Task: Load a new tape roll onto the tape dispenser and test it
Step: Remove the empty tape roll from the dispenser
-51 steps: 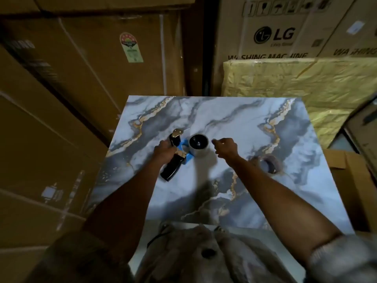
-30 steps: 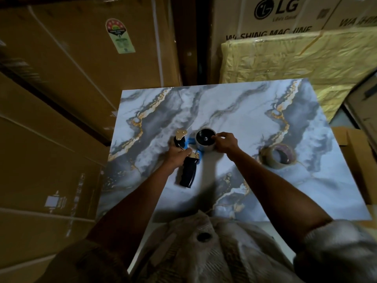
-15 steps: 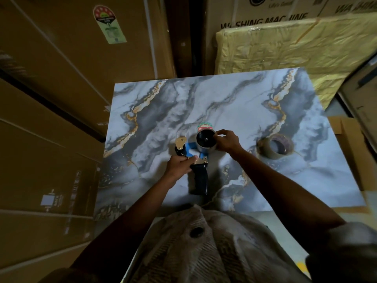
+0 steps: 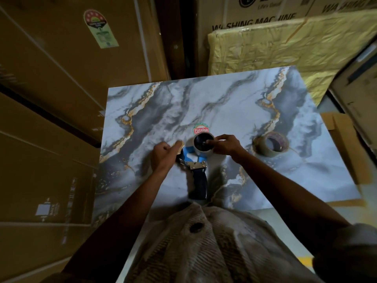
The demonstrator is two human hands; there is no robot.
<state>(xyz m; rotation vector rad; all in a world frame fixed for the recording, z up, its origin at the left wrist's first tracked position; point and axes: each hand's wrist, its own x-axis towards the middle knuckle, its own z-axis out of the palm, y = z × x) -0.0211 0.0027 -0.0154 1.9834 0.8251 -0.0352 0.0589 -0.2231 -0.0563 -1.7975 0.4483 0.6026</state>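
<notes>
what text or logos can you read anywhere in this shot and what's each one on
"Patelsa": red and green sticker on the marble tabletop, just beyond the tape dispenser.
"LG", top cut off: cardboard box at the back.
"WASHING MACHINE", partly hidden: same box.
Green and red label on the left box: too blurred to read.
White label at lower left: too blurred.
Spare tape roll: no readable text.

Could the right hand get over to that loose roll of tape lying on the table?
Probably yes. The tape roll lies flat on the marble table just beyond the right hand, with bare surface between them. But that hand is pinching the dispenser hub and must let go first.
</notes>
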